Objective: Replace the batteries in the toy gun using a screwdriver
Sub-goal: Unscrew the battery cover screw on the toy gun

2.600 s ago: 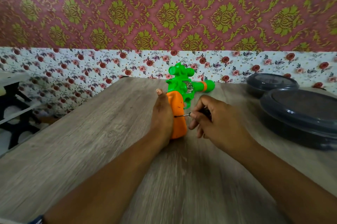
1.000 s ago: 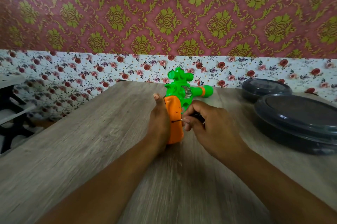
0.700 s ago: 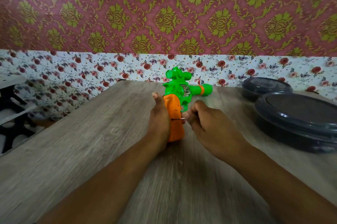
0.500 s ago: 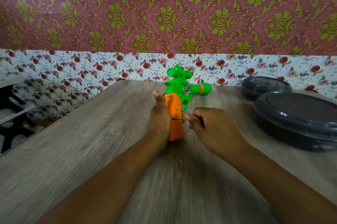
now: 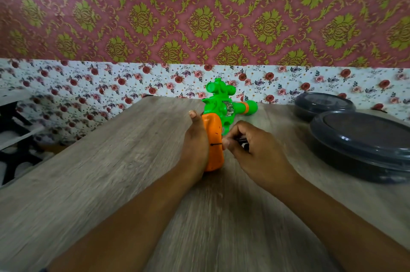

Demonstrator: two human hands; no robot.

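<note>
Closest to us are our two arms, reaching out over the wooden table (image 5: 93, 178). Our left hand (image 5: 195, 149) lies against the left side of the toy gun (image 5: 214, 138), thumb up by the top of the orange handle. We think it is holding the handle to keep it steady, but its fingers are behind the toy, so we cannot tell how they grip.

At 3 o'clock from the handle is our right hand (image 5: 248, 152). Its fingers are curled round the dark handle of the screwdriver (image 5: 230, 142), pinching it. The thin metal tip points sideways and touches the orange side.

We think we are on the first step — taking out the screw that holds the battery door. Next we need to push the tip in straight and turn it, while the left hand keeps the toy from rolling. If the tip slips, it could scratch the plastic.

The screw is too small to see, and no batteries show. We cannot tell if the screw is loose yet.

Farther on, the green body and barrel point toward 1 o'clock. At 3 o'clock, well apart, sit two dark round containers (image 5: 363, 145) with lids; what is inside them is hidden. At the back is the flowery wall (image 5: 111, 81).
</note>
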